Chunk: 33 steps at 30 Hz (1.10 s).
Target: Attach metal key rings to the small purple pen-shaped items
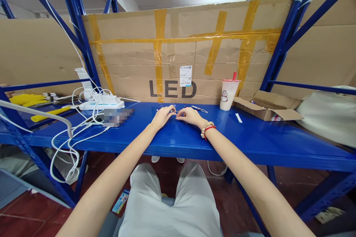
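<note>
My left hand rests at the middle of the blue shelf top, fingers closed in a pinch. Facing it, my right hand is pinched too, its fingertips almost meeting the left ones. A small dark and shiny piece shows between the fingertips; its kind is too small to make out. Just behind my right hand lies a slim, shiny pen-like tool. A beaded bracelet and a red cord circle my right wrist.
A lidded drink cup with a red straw, a white paper strip and an open cardboard box stand right. Left are a power strip, tangled white cables and a yellow-handled tool. A cardboard panel closes the back.
</note>
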Available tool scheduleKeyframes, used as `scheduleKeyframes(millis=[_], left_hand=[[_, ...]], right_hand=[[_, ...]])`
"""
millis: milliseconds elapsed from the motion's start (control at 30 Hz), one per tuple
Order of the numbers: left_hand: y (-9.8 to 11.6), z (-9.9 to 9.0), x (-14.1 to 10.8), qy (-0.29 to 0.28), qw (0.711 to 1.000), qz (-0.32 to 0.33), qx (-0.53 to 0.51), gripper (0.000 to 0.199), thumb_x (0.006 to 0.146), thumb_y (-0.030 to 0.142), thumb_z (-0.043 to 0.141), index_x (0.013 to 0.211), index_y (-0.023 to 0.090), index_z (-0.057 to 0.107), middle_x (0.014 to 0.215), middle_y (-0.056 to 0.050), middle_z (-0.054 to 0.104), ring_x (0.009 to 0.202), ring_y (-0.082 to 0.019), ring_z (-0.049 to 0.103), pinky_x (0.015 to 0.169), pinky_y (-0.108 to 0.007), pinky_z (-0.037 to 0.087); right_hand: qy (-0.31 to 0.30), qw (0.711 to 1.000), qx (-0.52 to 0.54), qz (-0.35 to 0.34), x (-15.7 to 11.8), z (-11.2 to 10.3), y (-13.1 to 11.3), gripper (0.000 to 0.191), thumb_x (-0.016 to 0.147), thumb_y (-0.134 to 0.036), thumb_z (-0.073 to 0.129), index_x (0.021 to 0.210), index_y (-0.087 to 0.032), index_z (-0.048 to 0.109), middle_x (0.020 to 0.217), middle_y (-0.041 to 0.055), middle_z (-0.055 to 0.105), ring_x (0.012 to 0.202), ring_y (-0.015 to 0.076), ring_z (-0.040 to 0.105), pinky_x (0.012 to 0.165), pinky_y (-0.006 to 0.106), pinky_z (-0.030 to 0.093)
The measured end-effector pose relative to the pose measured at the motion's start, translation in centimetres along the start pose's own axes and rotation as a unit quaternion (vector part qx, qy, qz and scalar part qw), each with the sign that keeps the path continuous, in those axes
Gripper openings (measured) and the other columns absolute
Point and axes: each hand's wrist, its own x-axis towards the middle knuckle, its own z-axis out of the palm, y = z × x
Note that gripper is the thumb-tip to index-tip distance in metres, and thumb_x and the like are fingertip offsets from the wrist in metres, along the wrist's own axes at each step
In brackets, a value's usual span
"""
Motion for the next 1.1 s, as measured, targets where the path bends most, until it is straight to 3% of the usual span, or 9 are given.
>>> scheduleKeyframes(millis=[167, 300, 400, 667, 900, 1000, 1100], left_hand=[[0.0, 0.1, 0.0, -0.041, 0.998, -0.025, 0.041, 0.018, 0.086, 0.034, 0.04, 0.093, 0.023, 0.053, 0.094, -0.002, 0.063, 0.087, -0.018, 0.057, 0.077, -0.028, 0.04], [-0.3, 0.5, 0.2, -0.112, 0.989, 0.023, 0.091, 0.021, 0.086, 0.033, 0.043, 0.095, 0.022, 0.057, 0.095, -0.004, 0.061, 0.093, -0.02, 0.054, 0.082, -0.029, 0.037], [-0.4, 0.7, 0.3, -0.131, 0.981, 0.032, 0.138, 0.024, 0.086, 0.035, 0.043, 0.097, 0.023, 0.06, 0.09, -0.004, 0.059, 0.092, -0.021, 0.052, 0.085, -0.032, 0.033], [-0.2, 0.7, 0.2, -0.124, 0.966, 0.067, 0.217, 0.038, 0.091, 0.034, 0.026, 0.097, 0.021, 0.061, 0.091, -0.008, 0.056, 0.092, -0.022, 0.047, 0.085, -0.035, 0.029], [0.4, 0.3, 0.0, -0.079, 0.989, 0.028, 0.122, 0.031, 0.087, 0.014, 0.021, 0.109, 0.017, 0.043, 0.097, -0.008, 0.056, 0.089, -0.019, 0.05, 0.082, -0.033, 0.033], [0.5, 0.3, -0.1, -0.073, 0.993, 0.025, 0.086, 0.03, 0.084, 0.012, 0.024, 0.109, 0.016, 0.039, 0.101, -0.009, 0.054, 0.088, -0.019, 0.051, 0.081, -0.034, 0.036], [0.6, 0.4, -0.1, -0.066, 0.995, 0.043, 0.061, 0.028, 0.083, 0.012, 0.027, 0.108, 0.017, 0.039, 0.105, -0.01, 0.052, 0.092, -0.019, 0.05, 0.083, -0.035, 0.037]], right_hand=[[0.014, 1.0, 0.002, 0.006, 0.0, 0.0, 0.2, 0.016, 0.078, -0.031, 0.058, 0.086, -0.023, 0.069, 0.084, -0.0001, 0.069, 0.072, 0.0125, 0.059, 0.062, 0.021, 0.041], [0.008, 1.0, -0.01, 0.002, 0.0, 0.0, 0.5, 0.014, 0.077, -0.028, 0.058, 0.084, -0.022, 0.069, 0.087, 0.0003, 0.068, 0.072, 0.0126, 0.059, 0.063, 0.022, 0.042], [-0.001, 1.0, -0.016, 0.007, 0.1, 0.0, 0.9, 0.013, 0.077, -0.026, 0.059, 0.084, -0.022, 0.069, 0.088, 0.0009, 0.068, 0.075, 0.0132, 0.059, 0.064, 0.022, 0.043], [-0.017, 1.0, -0.009, 0.009, 0.2, 0.2, 1.5, 0.017, 0.077, -0.025, 0.059, 0.091, -0.024, 0.068, 0.09, -0.0002, 0.068, 0.078, 0.0141, 0.06, 0.063, 0.023, 0.043], [0.006, 1.0, -0.022, 0.01, 0.0, 0.0, 0.8, 0.019, 0.079, -0.034, 0.057, 0.089, -0.022, 0.068, 0.093, 0.0026, 0.067, 0.08, 0.0157, 0.06, 0.068, 0.025, 0.043], [0.018, 0.999, 0.022, -0.018, 0.3, 0.3, 0.5, 0.025, 0.079, -0.038, 0.056, 0.092, -0.021, 0.068, 0.092, 0.0028, 0.067, 0.078, 0.0151, 0.059, 0.069, 0.024, 0.043], [-0.009, 0.996, 0.073, -0.049, 0.5, 0.8, 0.2, 0.024, 0.079, -0.034, 0.056, 0.089, -0.016, 0.069, 0.082, 0.0033, 0.069, 0.071, 0.0139, 0.06, 0.067, 0.023, 0.043]])
